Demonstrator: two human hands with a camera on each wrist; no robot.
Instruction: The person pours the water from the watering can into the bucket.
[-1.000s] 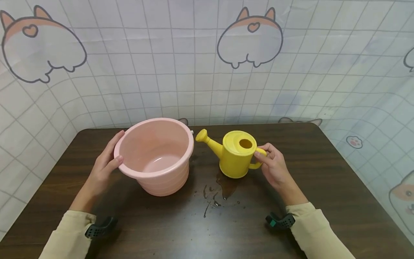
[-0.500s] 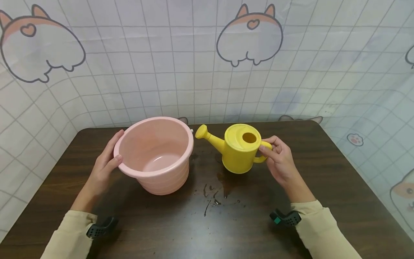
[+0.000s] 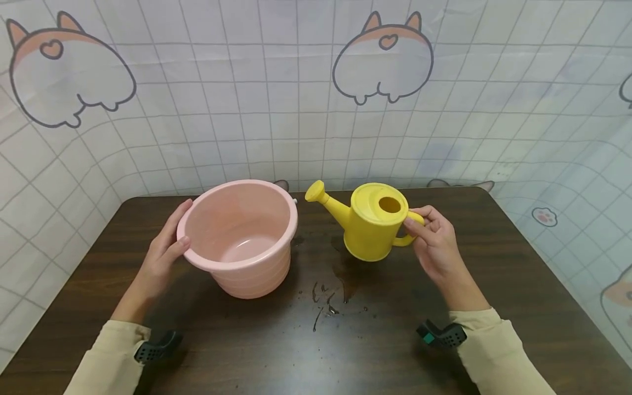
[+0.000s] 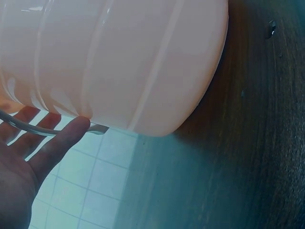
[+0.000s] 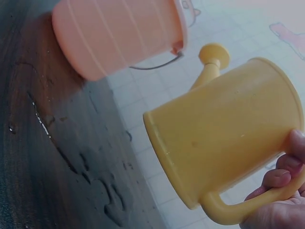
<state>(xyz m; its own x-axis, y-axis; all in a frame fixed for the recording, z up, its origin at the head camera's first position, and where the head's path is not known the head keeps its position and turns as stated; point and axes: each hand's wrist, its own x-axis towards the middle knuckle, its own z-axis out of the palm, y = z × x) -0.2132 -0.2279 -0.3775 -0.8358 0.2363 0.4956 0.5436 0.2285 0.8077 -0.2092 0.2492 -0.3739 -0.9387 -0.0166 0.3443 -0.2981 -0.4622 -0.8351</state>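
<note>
A pink bucket (image 3: 257, 277) stands on the dark table at left of centre. My left hand (image 3: 157, 258) holds its left side, thumb at the rim and fingers spread along the outer wall. In the left wrist view, the fingers (image 4: 59, 145) meet the ribbed wall near the thin bail handle (image 4: 35, 129). A yellow watering can (image 3: 370, 238) hangs a little above the table, its sprinkler head (image 3: 315, 191) pointing left at the bucket, apart from the rim. My right hand (image 3: 436, 241) pinches the can's loop handle (image 5: 257, 202). The bucket's inside shows no visible contents.
Wet streaks and drops (image 3: 331, 307) lie on the wooden table (image 3: 276, 356) between bucket and can. A white grid-patterned cloth (image 3: 266, 126) with cartoon dogs hangs behind the table's back edge and along both sides.
My right hand has lifted the watering can off the table and moved it slightly to the right, tilting its spout up. The bucket and left hand stay in place.
</note>
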